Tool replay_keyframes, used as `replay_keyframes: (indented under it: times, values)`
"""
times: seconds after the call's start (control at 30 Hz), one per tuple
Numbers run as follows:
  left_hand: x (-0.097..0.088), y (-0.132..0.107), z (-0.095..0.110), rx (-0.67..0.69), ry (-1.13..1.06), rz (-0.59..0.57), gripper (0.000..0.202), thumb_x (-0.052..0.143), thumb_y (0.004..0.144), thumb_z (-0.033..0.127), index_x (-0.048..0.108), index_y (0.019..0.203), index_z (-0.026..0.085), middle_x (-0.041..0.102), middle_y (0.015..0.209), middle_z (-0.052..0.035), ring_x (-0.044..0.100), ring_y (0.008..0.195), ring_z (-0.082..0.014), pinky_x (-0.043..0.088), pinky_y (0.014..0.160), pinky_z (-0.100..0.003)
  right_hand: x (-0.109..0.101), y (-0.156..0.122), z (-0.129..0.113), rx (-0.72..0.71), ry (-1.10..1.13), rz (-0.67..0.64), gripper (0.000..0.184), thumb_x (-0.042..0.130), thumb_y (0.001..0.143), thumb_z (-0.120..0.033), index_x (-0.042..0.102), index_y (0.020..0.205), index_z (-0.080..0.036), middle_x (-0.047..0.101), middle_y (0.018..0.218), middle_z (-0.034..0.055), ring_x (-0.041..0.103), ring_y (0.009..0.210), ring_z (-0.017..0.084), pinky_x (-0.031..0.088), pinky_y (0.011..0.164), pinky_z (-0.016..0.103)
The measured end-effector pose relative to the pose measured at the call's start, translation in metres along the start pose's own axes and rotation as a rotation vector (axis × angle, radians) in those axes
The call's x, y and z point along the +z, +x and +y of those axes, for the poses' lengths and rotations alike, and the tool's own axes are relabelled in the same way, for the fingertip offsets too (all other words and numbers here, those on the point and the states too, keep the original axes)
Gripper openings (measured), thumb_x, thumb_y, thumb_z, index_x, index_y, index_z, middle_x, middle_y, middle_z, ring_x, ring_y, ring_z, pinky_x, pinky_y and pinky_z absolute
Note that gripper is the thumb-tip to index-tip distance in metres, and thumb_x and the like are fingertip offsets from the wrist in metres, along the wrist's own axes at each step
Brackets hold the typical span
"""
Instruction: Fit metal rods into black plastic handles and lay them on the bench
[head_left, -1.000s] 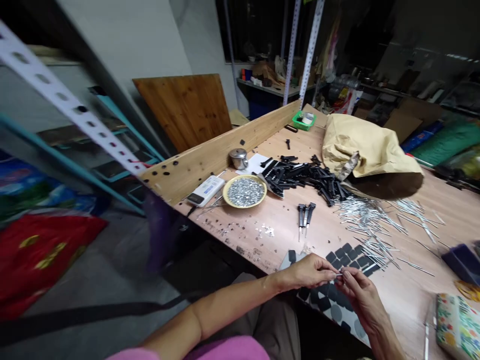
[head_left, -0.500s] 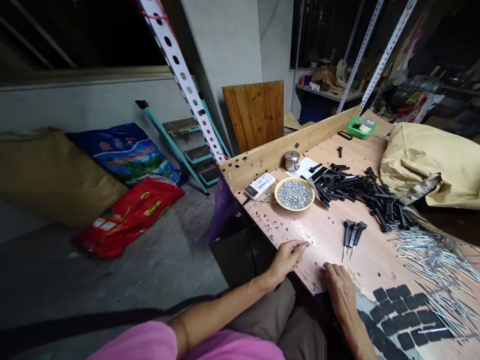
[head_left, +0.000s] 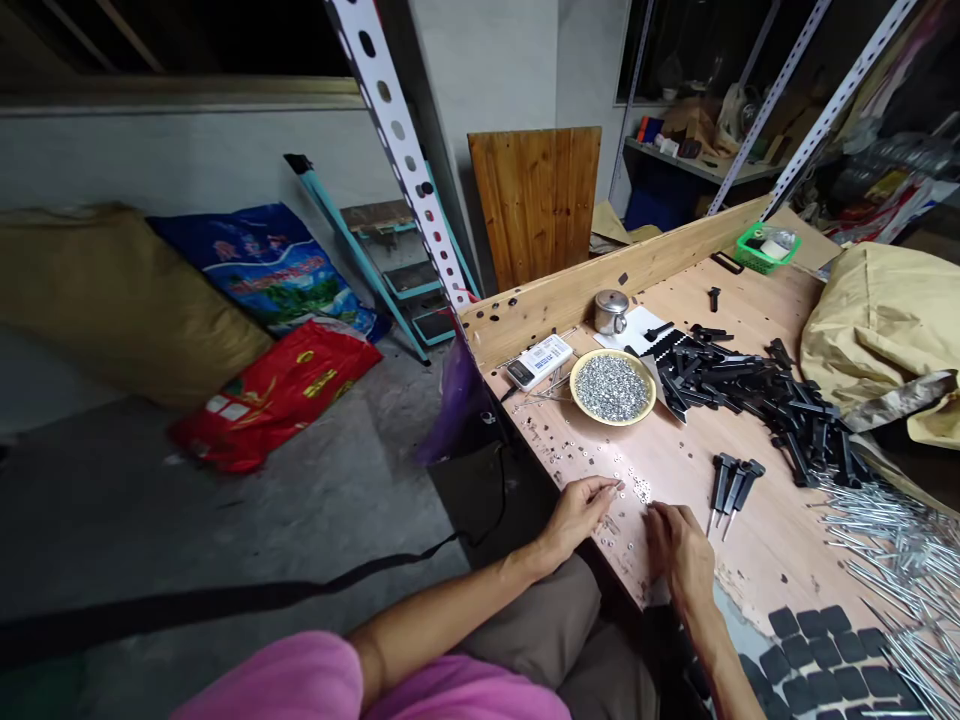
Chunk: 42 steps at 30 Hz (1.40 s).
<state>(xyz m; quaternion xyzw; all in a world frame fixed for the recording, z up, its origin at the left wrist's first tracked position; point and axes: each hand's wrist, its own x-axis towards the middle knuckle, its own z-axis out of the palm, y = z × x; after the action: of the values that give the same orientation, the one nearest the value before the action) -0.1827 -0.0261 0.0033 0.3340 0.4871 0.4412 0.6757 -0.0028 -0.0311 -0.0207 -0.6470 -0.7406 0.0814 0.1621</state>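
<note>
My left hand [head_left: 579,518] is at the bench's near edge with thumb and forefinger pinched together; what they hold is too small to make out. Just beyond the fingertips lies a small scatter of silvery nuts [head_left: 640,488]. On the other side of that scatter, my right hand [head_left: 681,552] reaches to it with curled fingers, and its fingertips are partly hidden. A yellow bowl [head_left: 576,402] full of small metal pieces stands farther back. To the right of my right hand, three black-headed pieces with metal shafts [head_left: 733,488] lie side by side.
A heap of black plastic parts [head_left: 742,385] spreads across the bench, with many metal rods [head_left: 892,560] at the right. Black pads [head_left: 832,655] lie near the front. A white box [head_left: 541,362] and metal cup [head_left: 611,312] stand by the wooden back rail [head_left: 540,315].
My right hand has moved forward to the scattered nuts. My left hand stays pinched near them. The view has shifted, so the bench items sit farther right.
</note>
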Motion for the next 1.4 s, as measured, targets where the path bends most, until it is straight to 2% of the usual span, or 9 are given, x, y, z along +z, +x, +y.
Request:
replay_keyframes:
  times: [0.1, 0.23, 0.37, 0.57, 0.77, 0.93, 1.13, 1.3, 1.4]
  values:
    - [-0.001, 0.001, 0.001, 0.016, 0.018, -0.014, 0.061, 0.061, 0.067, 0.059, 0.065, 0.1, 0.008, 0.036, 0.049, 0.0081, 0.027, 0.042, -0.0035, 0.019, 0.039, -0.017, 0.003, 0.011, -0.004, 0.051, -0.037, -0.08, 0.033, 0.039, 0.091, -0.038, 0.067, 0.087, -0.023, 0.064, 0.086, 0.0044, 0.059, 0.073, 0.015, 0.036, 0.055, 0.024]
    - [-0.002, 0.002, 0.004, 0.005, 0.058, -0.033, 0.057, 0.061, 0.069, 0.056, 0.066, 0.101, 0.008, 0.037, 0.05, 0.0075, 0.028, 0.043, -0.0039, 0.022, 0.04, -0.017, 0.009, 0.014, -0.009, 0.09, 0.062, -0.058, 0.024, 0.045, 0.087, -0.028, 0.065, 0.077, -0.019, 0.061, 0.078, 0.0072, 0.055, 0.07, 0.017, 0.034, 0.058, 0.026]
    - [0.002, -0.002, 0.005, -0.059, 0.106, -0.111, 0.052, 0.063, 0.07, 0.052, 0.067, 0.1, 0.009, 0.038, 0.049, 0.0073, 0.029, 0.044, -0.0042, 0.023, 0.042, -0.017, 0.003, 0.011, -0.009, 0.15, 0.187, -0.021, 0.034, 0.038, 0.089, -0.038, 0.062, 0.078, -0.017, 0.062, 0.076, 0.0084, 0.055, 0.065, 0.017, 0.039, 0.058, 0.028]
    - [0.022, -0.014, 0.006, -0.057, 0.109, -0.333, 0.051, 0.062, 0.071, 0.053, 0.069, 0.095, 0.008, 0.039, 0.049, 0.0064, 0.032, 0.046, -0.005, 0.025, 0.045, -0.019, -0.033, -0.009, -0.02, 0.426, 0.91, -0.003, 0.043, 0.057, 0.072, -0.059, 0.062, 0.074, -0.017, 0.064, 0.062, 0.0028, 0.059, 0.061, 0.017, 0.049, 0.062, 0.029]
    - [0.037, -0.019, 0.005, -0.014, 0.096, -0.403, 0.055, 0.063, 0.068, 0.057, 0.069, 0.091, 0.007, 0.044, 0.053, 0.004, 0.037, 0.05, -0.0069, 0.033, 0.049, -0.02, -0.049, -0.032, -0.026, 0.537, 1.085, 0.088, 0.039, 0.067, 0.066, -0.055, 0.065, 0.073, -0.018, 0.067, 0.07, 0.0031, 0.062, 0.065, 0.016, 0.053, 0.068, 0.031]
    - [0.04, -0.024, 0.002, -0.07, 0.068, -0.496, 0.06, 0.06, 0.069, 0.06, 0.067, 0.1, 0.009, 0.04, 0.051, 0.0067, 0.037, 0.044, -0.0052, 0.039, 0.047, -0.02, -0.056, -0.041, -0.014, 0.452, 1.066, 0.087, 0.033, 0.07, 0.065, -0.05, 0.068, 0.071, -0.017, 0.068, 0.074, 0.005, 0.063, 0.065, 0.017, 0.053, 0.067, 0.031]
    - [0.04, -0.029, 0.01, 0.038, 0.323, -0.528, 0.036, 0.06, 0.076, 0.04, 0.072, 0.096, 0.012, 0.057, 0.062, -0.0001, 0.043, 0.053, -0.0071, 0.038, 0.051, -0.018, -0.073, -0.046, -0.004, 0.335, 1.066, -0.027, 0.03, 0.073, 0.062, -0.048, 0.069, 0.066, -0.019, 0.066, 0.073, 0.0047, 0.062, 0.064, 0.017, 0.053, 0.062, 0.03]
    - [0.045, -0.03, 0.011, 0.013, 0.414, -0.593, 0.034, 0.053, 0.081, 0.033, 0.071, 0.1, 0.012, 0.056, 0.057, 0.0001, 0.043, 0.05, -0.0075, 0.037, 0.049, -0.017, -0.085, -0.053, 0.0, 0.142, 0.806, 0.007, 0.031, 0.066, 0.07, -0.051, 0.069, 0.065, -0.021, 0.066, 0.068, 0.0057, 0.062, 0.064, 0.018, 0.052, 0.058, 0.027]
    - [0.048, -0.032, 0.012, 0.151, 0.515, -0.565, 0.027, 0.053, 0.08, 0.025, 0.072, 0.097, 0.015, 0.066, 0.068, -0.0028, 0.052, 0.06, -0.0099, 0.041, 0.058, -0.018, -0.091, -0.059, 0.002, 0.036, 0.622, 0.052, 0.03, 0.06, 0.076, -0.051, 0.07, 0.071, -0.023, 0.068, 0.07, 0.0058, 0.064, 0.067, 0.019, 0.052, 0.061, 0.028]
